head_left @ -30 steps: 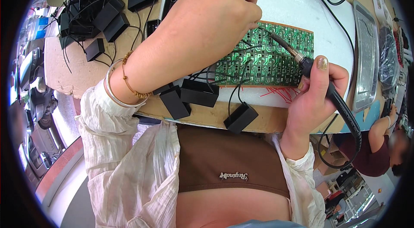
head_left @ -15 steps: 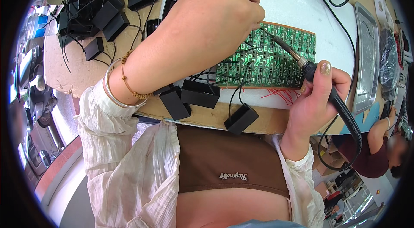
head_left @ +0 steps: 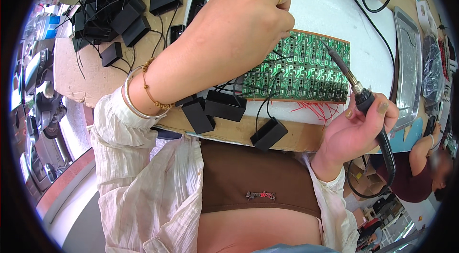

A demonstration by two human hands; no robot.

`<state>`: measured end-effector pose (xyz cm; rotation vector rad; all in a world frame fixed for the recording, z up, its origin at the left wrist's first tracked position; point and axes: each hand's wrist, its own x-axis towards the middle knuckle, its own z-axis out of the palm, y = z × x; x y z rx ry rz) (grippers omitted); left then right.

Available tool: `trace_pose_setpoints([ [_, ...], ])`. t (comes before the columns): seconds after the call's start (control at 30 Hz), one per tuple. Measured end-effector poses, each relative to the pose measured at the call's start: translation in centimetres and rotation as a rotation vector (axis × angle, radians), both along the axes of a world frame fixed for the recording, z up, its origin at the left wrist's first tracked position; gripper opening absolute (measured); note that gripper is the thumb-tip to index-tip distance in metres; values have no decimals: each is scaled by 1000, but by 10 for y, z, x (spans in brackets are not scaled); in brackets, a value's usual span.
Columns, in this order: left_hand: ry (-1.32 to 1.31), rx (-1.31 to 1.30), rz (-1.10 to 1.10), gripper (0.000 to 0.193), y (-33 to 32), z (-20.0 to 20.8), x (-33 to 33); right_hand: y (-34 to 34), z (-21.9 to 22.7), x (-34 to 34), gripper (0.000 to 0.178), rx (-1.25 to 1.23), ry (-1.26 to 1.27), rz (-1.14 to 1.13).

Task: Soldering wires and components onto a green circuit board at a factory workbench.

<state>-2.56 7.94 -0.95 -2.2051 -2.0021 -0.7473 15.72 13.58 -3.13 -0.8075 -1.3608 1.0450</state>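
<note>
- At 2 o'clock from centre, a green printed circuit board (head_left: 306, 73) is laid on a white foam sheet (head_left: 334, 4).
- At 12 o'clock, the left hand (head_left: 251, 18) is held over the board's left end, fingers bent; the fingertips are hidden, so whether anything is pinched cannot be told.
- At 3 o'clock, the right hand (head_left: 356, 128) is wrapped around a soldering iron (head_left: 365, 100), its tip pointed toward 11 o'clock over the board.
- Black boxes (head_left: 269, 133) with black wires are scattered near centre.
</note>
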Motion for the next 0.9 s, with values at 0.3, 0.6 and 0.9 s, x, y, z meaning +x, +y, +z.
trace_pose_setpoints([
  [0.3, 132, -75, 51, 7, -2, -13, -1, -4, -2, 8, 17, -8, 80, -44],
  [0.6, 87, 126, 231, 16, -56, 27, -62, -2, -2, 15, 20, -22, 86, -90],
  [0.9, 296, -218, 129, 29, -86, 1, -77, -5, 1, 10, 20, -4, 88, -27],
])
